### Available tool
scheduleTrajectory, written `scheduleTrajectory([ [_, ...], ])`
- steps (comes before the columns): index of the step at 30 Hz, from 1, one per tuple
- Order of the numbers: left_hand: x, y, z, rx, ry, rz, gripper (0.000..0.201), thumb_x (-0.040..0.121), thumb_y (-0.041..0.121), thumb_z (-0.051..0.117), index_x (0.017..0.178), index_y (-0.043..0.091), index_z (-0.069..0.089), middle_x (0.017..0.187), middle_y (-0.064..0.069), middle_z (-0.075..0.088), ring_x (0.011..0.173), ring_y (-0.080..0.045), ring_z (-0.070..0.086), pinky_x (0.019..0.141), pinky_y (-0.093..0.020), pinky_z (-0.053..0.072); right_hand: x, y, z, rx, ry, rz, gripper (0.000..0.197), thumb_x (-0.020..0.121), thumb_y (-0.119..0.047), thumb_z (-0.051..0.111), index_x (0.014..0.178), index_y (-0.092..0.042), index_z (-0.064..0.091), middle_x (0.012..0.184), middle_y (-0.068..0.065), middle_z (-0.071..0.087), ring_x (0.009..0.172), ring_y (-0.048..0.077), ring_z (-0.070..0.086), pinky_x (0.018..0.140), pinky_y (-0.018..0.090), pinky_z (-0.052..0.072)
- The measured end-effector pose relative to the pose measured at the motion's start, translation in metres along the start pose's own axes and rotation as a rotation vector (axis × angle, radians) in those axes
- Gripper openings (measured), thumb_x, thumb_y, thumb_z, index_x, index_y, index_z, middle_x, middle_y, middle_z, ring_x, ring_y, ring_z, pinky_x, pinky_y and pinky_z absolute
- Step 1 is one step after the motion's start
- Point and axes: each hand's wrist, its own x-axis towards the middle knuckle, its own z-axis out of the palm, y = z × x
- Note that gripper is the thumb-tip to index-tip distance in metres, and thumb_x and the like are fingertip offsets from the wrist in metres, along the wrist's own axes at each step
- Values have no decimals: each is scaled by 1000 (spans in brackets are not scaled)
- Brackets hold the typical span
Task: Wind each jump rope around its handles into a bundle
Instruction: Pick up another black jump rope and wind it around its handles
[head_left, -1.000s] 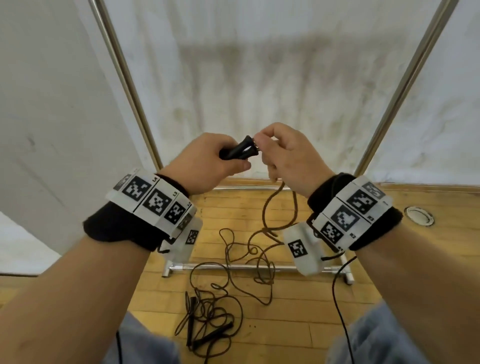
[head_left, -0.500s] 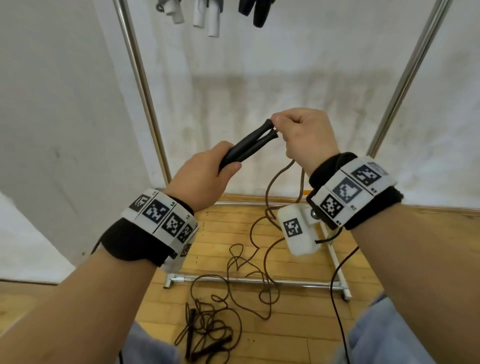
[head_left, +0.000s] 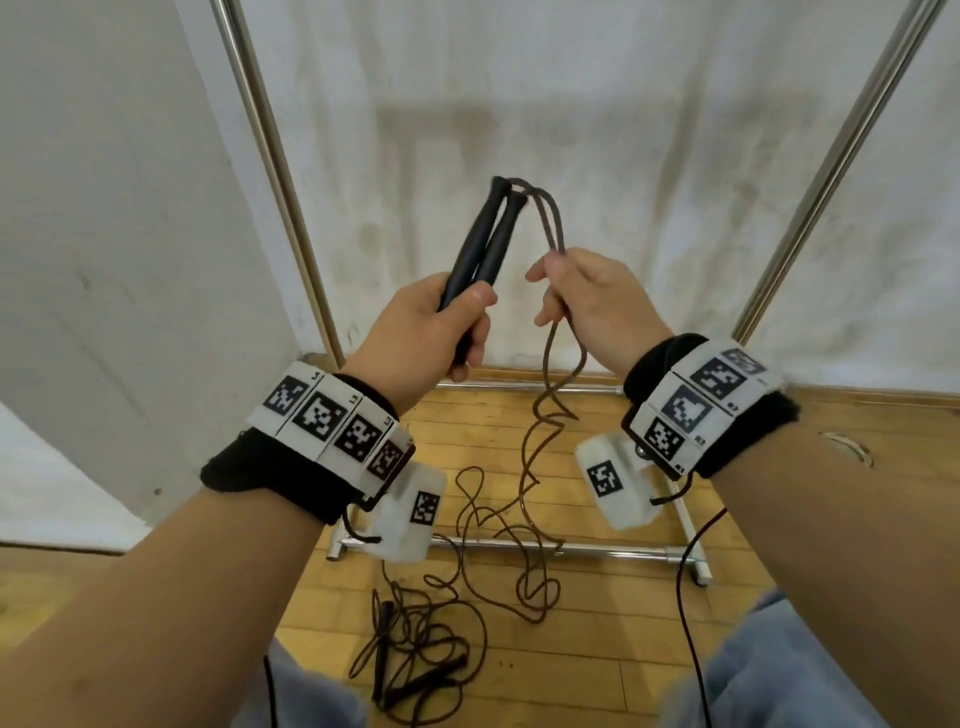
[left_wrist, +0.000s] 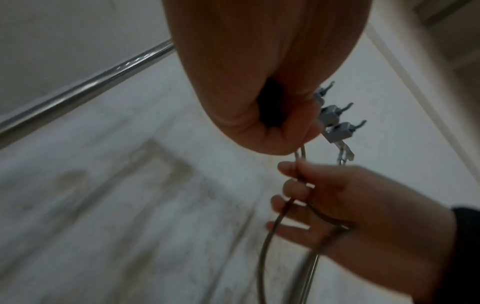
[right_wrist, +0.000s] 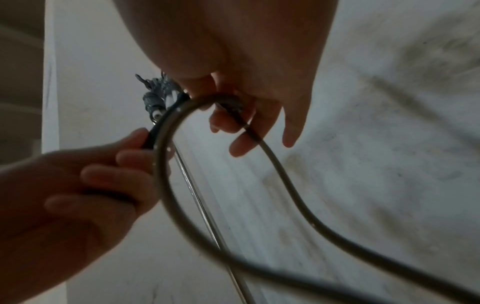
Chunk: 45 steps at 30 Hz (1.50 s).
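The left hand (head_left: 431, 332) grips both black handles (head_left: 485, 244) together; the right hand (head_left: 592, 301), earlier pinching the handle tips, now pinches the doubled cord (head_left: 548, 218) just below them. Handles stand more upright, cord trailing to the wooden floor (head_left: 597, 654).

I am seeing a stained white sheet (head_left: 597, 130) hanging behind the grip, a metal rack frame (head_left: 270, 156) standing around it, and wooden flooring (head_left: 597, 649) lying below.

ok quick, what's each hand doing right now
Left hand: closed around both handles.
Right hand: closed on the rope.
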Motion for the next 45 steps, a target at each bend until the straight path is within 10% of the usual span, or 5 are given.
scheduleTrajectory([
  [8, 26, -21, 15, -350, 29, -187, 8, 94, 8, 55, 100, 8, 60, 65, 2, 56, 56, -9, 54, 48, -18, 45, 3, 52, 17, 106, -35, 173, 27, 97, -23, 43, 79, -16, 62, 58, -3, 49, 46, 11, 45, 45, 25, 40],
  [18, 46, -43, 34, -302, 278, -226, 4, 101, 19, 45, 100, 19, 49, 89, -9, 66, 75, -22, 72, 65, -26, 56, -7, 68, 20, -5, -226, 196, 17, 90, -17, 55, 77, -10, 64, 59, -6, 62, 65, 11, 62, 75, 30, 50],
  [26, 38, -40, 40, -466, 149, -345, 8, 104, 23, 36, 108, 22, 43, 88, -13, 75, 82, -30, 73, 70, -39, 60, -38, 64, 51, -135, -367, 154, 15, 97, -19, 40, 86, -16, 49, 72, -2, 51, 61, 12, 46, 53, 20, 38],
  [35, 28, -48, 37, -509, 251, -385, 9, 103, 19, 39, 100, 15, 46, 61, -2, 60, 49, -16, 53, 52, -29, 51, -48, 66, 55, -289, -526, 149, 30, 101, -32, 32, 85, -19, 55, 69, -12, 49, 62, 3, 47, 52, 18, 30],
  [45, 36, -42, 17, -495, 453, -315, 14, 99, 1, 44, 108, 4, 53, 79, -6, 51, 66, -16, 64, 67, -31, 59, -52, 83, 61, -200, -317, 122, 27, 96, -36, 45, 71, -27, 45, 62, -9, 47, 54, 9, 43, 52, 21, 31],
])
